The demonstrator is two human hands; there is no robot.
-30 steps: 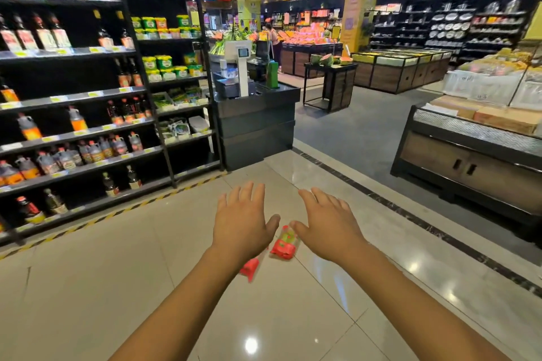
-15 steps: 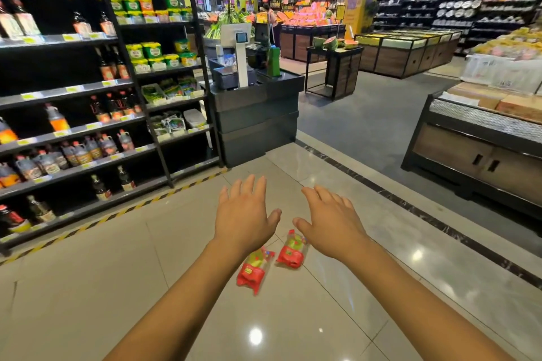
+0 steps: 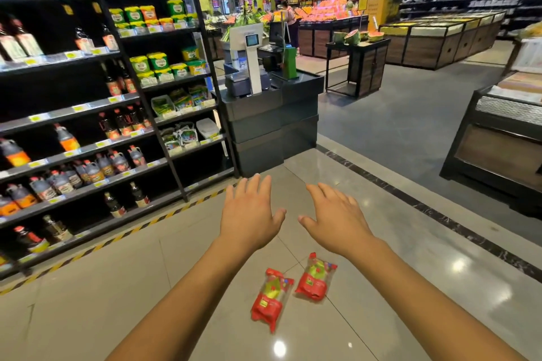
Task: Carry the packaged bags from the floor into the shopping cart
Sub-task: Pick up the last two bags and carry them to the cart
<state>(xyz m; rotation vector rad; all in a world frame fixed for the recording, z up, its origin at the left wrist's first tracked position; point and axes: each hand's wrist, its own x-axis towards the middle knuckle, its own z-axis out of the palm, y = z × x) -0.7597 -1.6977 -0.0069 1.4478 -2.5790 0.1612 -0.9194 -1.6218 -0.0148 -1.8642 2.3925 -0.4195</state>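
Supermarket floor (image 3: 117, 287), pale glossy tile, carries the two packaged bags side by side and just apart: the nearer bag (image 3: 271, 299) on the left and the farther bag (image 3: 315, 278) on the right. Both are red with a clear window, lie flat and are tilted the same way. Nothing touches either one. Beyond them in the view hover the left hand (image 3: 250, 215) and the right hand (image 3: 334, 218), palms down, fingers spread and straight, holding nothing. The bags lie between the forearms, closer to the body than the fingertips, and the farther bag sits just below the right wrist. The step in hand looks like the reach down. To do it well, the hands should draw back and drop, one per bag, gripping across the middle rather than a slippery sealed end. No shopping cart shows. Shelves (image 3: 73, 114) of bottles stand to the left, and a dark worktop (image 3: 272, 114) with a scale stands ahead
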